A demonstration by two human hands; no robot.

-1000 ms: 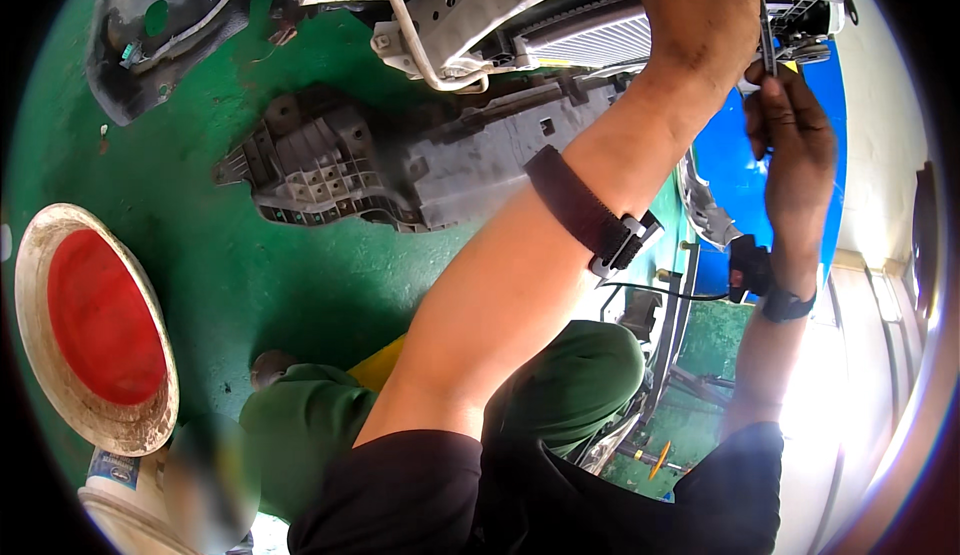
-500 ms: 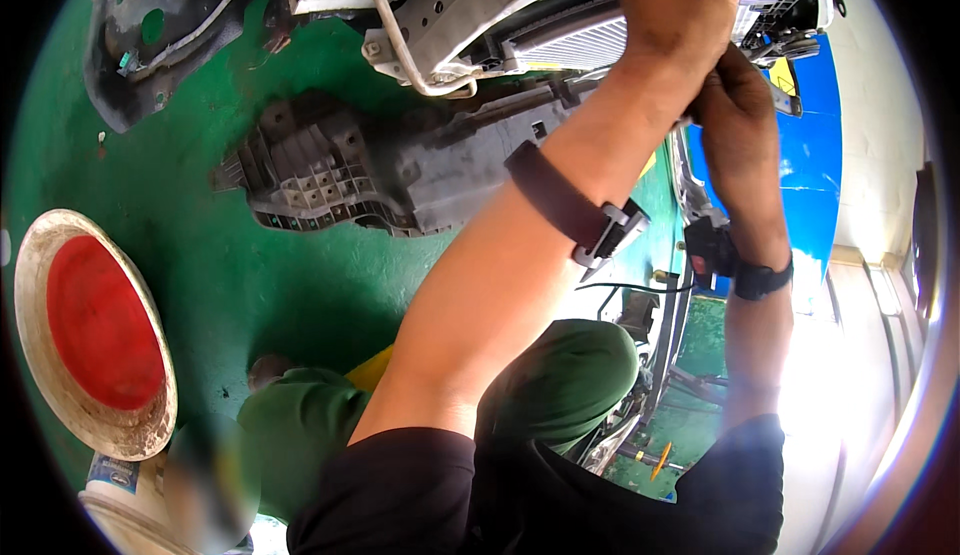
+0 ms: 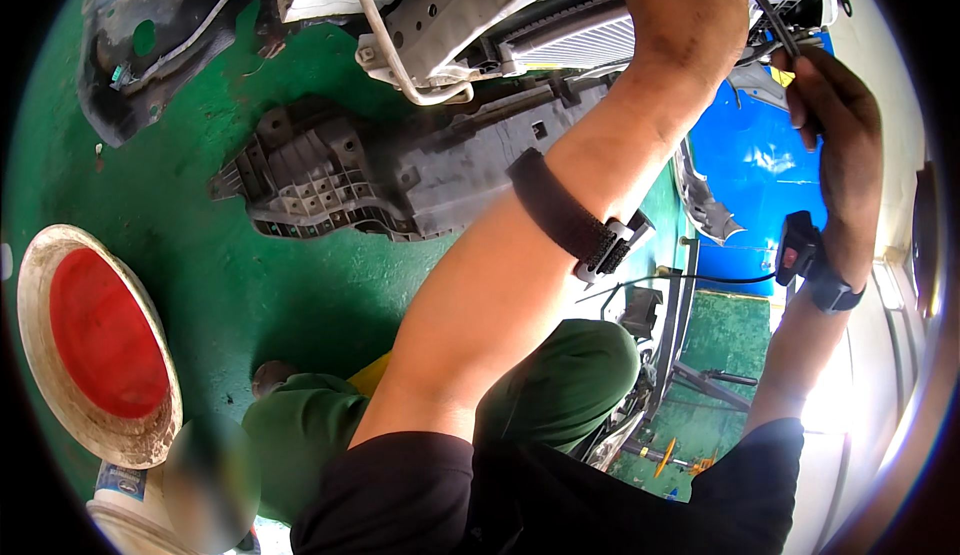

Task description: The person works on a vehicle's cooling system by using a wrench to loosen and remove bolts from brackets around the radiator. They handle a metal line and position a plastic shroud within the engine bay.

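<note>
My left hand (image 3: 685,25) is closed at the top edge, by the front end of a car body. Its fingertips run partly out of the picture, so what they grip cannot be made out. From beside it a slim dark metal bar (image 3: 772,17), like a tool handle, slants down to the right. My right hand (image 3: 842,120) has its thumb and fingers closed at the lower end of that bar. Just left of my left wrist lies the silvery finned radiator (image 3: 590,43), below a pale metal beam (image 3: 480,15).
A dark plastic undertray (image 3: 430,170) lies on the green floor (image 3: 310,300). At the left a dirty white basin (image 3: 150,435) with a red inside stands by a white bucket (image 3: 125,480). A blue panel (image 3: 745,185) is behind my right arm. A bent pipe (image 3: 390,45) hangs left of the radiator.
My right hand has moved right, away from my left wrist, and the dark bar now shows between the hands. My left hand has stayed nearly in place.
</note>
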